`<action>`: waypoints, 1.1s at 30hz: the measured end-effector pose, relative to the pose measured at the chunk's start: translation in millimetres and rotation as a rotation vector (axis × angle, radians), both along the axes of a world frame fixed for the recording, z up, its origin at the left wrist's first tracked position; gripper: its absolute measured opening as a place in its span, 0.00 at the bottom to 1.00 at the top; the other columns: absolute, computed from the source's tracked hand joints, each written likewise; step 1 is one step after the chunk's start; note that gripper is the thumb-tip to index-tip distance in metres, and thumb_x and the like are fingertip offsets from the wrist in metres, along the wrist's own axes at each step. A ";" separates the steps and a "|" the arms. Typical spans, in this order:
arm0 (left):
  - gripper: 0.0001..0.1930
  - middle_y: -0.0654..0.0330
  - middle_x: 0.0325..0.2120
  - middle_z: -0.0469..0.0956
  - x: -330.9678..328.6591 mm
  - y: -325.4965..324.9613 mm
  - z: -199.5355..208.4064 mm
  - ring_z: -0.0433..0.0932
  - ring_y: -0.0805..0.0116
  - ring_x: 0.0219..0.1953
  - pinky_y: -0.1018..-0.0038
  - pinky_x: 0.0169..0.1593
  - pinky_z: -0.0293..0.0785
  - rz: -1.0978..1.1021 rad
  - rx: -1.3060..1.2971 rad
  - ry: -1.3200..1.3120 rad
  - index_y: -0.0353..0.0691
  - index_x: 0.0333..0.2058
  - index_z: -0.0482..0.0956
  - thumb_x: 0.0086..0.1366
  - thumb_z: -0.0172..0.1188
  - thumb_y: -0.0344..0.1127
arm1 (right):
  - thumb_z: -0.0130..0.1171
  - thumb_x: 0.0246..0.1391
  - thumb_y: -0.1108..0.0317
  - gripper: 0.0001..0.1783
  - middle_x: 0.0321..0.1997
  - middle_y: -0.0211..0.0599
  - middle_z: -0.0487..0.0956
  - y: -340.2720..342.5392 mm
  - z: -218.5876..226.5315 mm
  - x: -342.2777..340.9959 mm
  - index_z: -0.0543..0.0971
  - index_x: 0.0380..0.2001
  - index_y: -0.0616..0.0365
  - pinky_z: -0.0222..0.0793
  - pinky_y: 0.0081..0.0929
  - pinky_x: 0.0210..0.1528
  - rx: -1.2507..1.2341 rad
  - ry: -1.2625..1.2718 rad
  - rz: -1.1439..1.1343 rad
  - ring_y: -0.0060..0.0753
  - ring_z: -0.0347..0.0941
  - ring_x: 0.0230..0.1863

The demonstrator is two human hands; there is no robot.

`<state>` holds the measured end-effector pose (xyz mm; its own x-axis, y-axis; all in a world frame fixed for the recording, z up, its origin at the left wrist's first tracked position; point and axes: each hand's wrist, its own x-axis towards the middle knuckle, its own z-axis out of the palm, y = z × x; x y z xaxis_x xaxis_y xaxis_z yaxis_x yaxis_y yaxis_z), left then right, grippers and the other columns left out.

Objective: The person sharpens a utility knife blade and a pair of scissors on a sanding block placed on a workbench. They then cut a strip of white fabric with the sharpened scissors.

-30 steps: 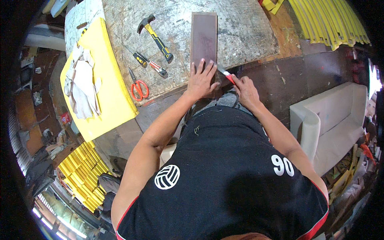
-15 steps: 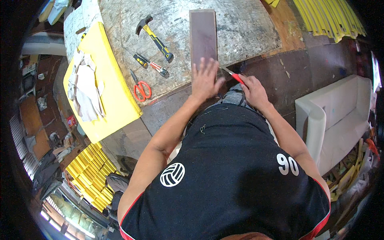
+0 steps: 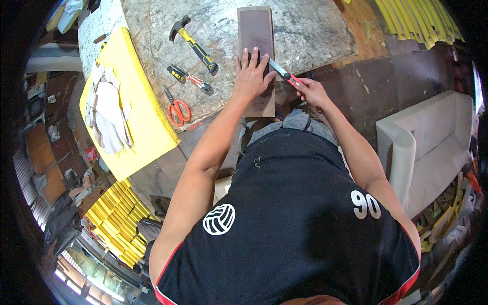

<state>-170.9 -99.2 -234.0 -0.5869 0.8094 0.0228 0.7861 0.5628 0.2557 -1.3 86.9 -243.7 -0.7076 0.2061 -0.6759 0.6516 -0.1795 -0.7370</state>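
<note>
A narrow, rectangular brown board lies lengthwise at the table's near edge, its near end reaching past that edge. My left hand rests flat on the board, fingers stretched and spread. In my right hand is a red-handled knife, its long silver blade angled up and left to the board's right edge. Whether the tip touches the board is hard to tell.
Left of the board on the worn table lie a claw hammer, two screwdriver-like tools and red-handled scissors. Further left, yellow foam carries a pale cloth. A beige sofa frame stands right.
My left hand has moved forward and pressed flat onto the board. My right hand has shifted up and left, bringing the knife to the board's edge.
</note>
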 end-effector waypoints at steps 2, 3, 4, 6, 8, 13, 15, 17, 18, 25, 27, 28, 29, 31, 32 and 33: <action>0.37 0.48 0.71 0.57 15.1 -8.1 0.0 0.50 0.38 0.73 0.33 0.70 0.44 -0.023 -0.036 0.040 0.50 0.67 0.69 0.66 0.54 0.65 | 0.57 0.67 0.60 0.17 0.27 0.25 0.76 3.3 -10.4 15.9 0.81 0.53 0.58 0.67 0.18 0.27 0.057 0.063 0.080 0.14 0.70 0.26; 0.38 0.48 0.71 0.57 24.6 -13.9 1.8 0.50 0.38 0.73 0.32 0.70 0.43 -0.037 -0.044 0.041 0.50 0.67 0.69 0.66 0.54 0.66 | 0.57 0.67 0.57 0.19 0.27 0.29 0.79 2.1 -4.9 31.3 0.82 0.51 0.58 0.69 0.24 0.30 0.101 0.003 0.131 0.19 0.74 0.29; 0.38 0.48 0.71 0.56 35.9 -19.3 5.0 0.50 0.38 0.73 0.32 0.69 0.43 -0.051 -0.053 0.042 0.50 0.67 0.69 0.66 0.53 0.67 | 0.58 0.66 0.56 0.19 0.29 0.32 0.81 -2.9 -2.7 42.9 0.83 0.49 0.58 0.71 0.27 0.33 0.204 -0.014 0.149 0.23 0.76 0.31; 0.39 0.49 0.72 0.56 39.6 -18.4 8.2 0.50 0.38 0.73 0.31 0.69 0.43 -0.063 -0.074 0.046 0.49 0.67 0.69 0.65 0.51 0.69 | 0.60 0.63 0.53 0.19 0.34 0.40 0.85 -8.9 -5.0 46.2 0.85 0.43 0.58 0.73 0.35 0.41 0.331 -0.105 0.163 0.32 0.80 0.36; 0.39 0.48 0.72 0.56 11.3 -5.3 1.3 0.50 0.36 0.73 0.29 0.68 0.43 -0.015 -0.069 0.100 0.49 0.67 0.68 0.66 0.51 0.69 | 0.60 0.63 0.53 0.19 0.33 0.40 0.84 0.9 -8.5 10.4 0.85 0.44 0.57 0.73 0.36 0.39 0.477 -0.018 0.209 0.33 0.79 0.34; 0.37 0.42 0.68 0.61 -69.4 37.3 19.1 0.57 0.38 0.71 0.40 0.69 0.52 0.199 0.158 0.139 0.43 0.66 0.67 0.68 0.53 0.63 | 0.60 0.62 0.54 0.19 0.25 0.35 0.81 18.3 19.8 -102.3 0.84 0.39 0.61 0.70 0.35 0.29 0.388 0.171 -0.060 0.29 0.77 0.25; 0.35 0.40 0.65 0.66 -81.9 41.0 37.7 0.62 0.39 0.68 0.48 0.69 0.57 0.312 0.487 -0.052 0.41 0.65 0.69 0.69 0.54 0.60 | 0.55 0.67 0.56 0.19 0.26 0.29 0.79 20.6 41.6 -113.2 0.82 0.44 0.62 0.70 0.26 0.27 0.194 0.198 -0.082 0.22 0.74 0.23; 0.28 0.39 0.53 0.78 -54.7 31.4 85.8 0.76 0.44 0.57 0.59 0.60 0.70 0.413 0.433 -0.451 0.36 0.61 0.73 0.72 0.54 0.52 | 0.53 0.70 0.56 0.18 0.28 0.27 0.79 18.1 69.5 -100.8 0.80 0.48 0.61 0.70 0.22 0.28 -0.106 0.219 -0.165 0.21 0.74 0.24; 0.27 0.40 0.50 0.81 -39.7 20.9 98.7 0.80 0.47 0.52 0.60 0.57 0.73 0.462 0.408 -0.689 0.34 0.59 0.75 0.72 0.55 0.51 | 0.49 0.72 0.57 0.18 0.31 0.25 0.78 9.5 83.0 -94.1 0.77 0.53 0.60 0.72 0.19 0.31 -0.145 0.214 -0.151 0.19 0.73 0.28; 0.19 0.63 0.44 0.78 70.1 -21.9 62.8 0.77 0.78 0.42 0.77 0.46 0.77 0.507 0.893 -1.371 0.39 0.59 0.72 0.78 0.49 0.45 | 0.54 0.68 0.57 0.21 0.41 0.42 0.85 -58.2 109.8 -47.4 0.80 0.51 0.66 0.74 0.33 0.45 0.251 0.254 0.240 0.30 0.80 0.41; 0.19 0.61 0.42 0.80 75.1 -30.2 72.1 0.79 0.77 0.37 0.78 0.40 0.78 0.554 1.018 -1.547 0.41 0.59 0.72 0.79 0.46 0.45 | 0.58 0.64 0.56 0.22 0.41 0.50 0.84 -60.0 143.3 -53.9 0.80 0.49 0.67 0.75 0.34 0.44 0.543 0.263 0.426 0.38 0.81 0.38; 0.18 0.60 0.41 0.80 76.9 -34.5 79.2 0.79 0.77 0.34 0.79 0.37 0.78 0.573 1.080 -1.634 0.42 0.59 0.71 0.80 0.45 0.44 | 0.59 0.63 0.56 0.22 0.41 0.51 0.84 -62.1 150.3 -57.5 0.80 0.48 0.67 0.75 0.35 0.43 0.602 0.294 0.390 0.41 0.81 0.38; 0.19 0.58 0.41 0.80 75.9 -40.2 94.0 0.80 0.75 0.32 0.78 0.35 0.79 0.588 1.071 -1.687 0.42 0.60 0.71 0.80 0.43 0.46 | 0.60 0.62 0.56 0.22 0.41 0.52 0.83 -64.9 155.8 -60.4 0.80 0.47 0.67 0.75 0.36 0.43 0.660 0.324 0.348 0.44 0.81 0.37; 0.21 0.55 0.42 0.81 73.0 -53.5 119.1 0.82 0.70 0.29 0.76 0.31 0.80 0.610 1.053 -1.794 0.43 0.61 0.69 0.80 0.40 0.48 | 0.62 0.60 0.57 0.22 0.41 0.53 0.83 -73.2 166.8 -67.6 0.81 0.46 0.67 0.75 0.37 0.43 0.696 0.382 0.298 0.47 0.81 0.37; 0.22 0.55 0.39 0.80 74.8 -56.9 116.5 0.80 0.68 0.22 0.75 0.24 0.77 0.619 1.048 -1.767 0.43 0.58 0.70 0.80 0.37 0.51 | 0.62 0.60 0.57 0.21 0.41 0.53 0.83 -79.7 172.5 -72.3 0.81 0.45 0.67 0.75 0.38 0.43 0.674 0.408 0.290 0.48 0.81 0.37; 0.20 0.56 0.35 0.80 77.3 -61.5 113.3 0.80 0.68 0.21 0.76 0.23 0.77 0.575 1.056 -1.749 0.43 0.56 0.70 0.80 0.38 0.50 | 0.63 0.60 0.57 0.20 0.41 0.53 0.82 -86.0 176.2 -76.6 0.81 0.44 0.66 0.75 0.39 0.44 0.651 0.433 0.282 0.48 0.81 0.38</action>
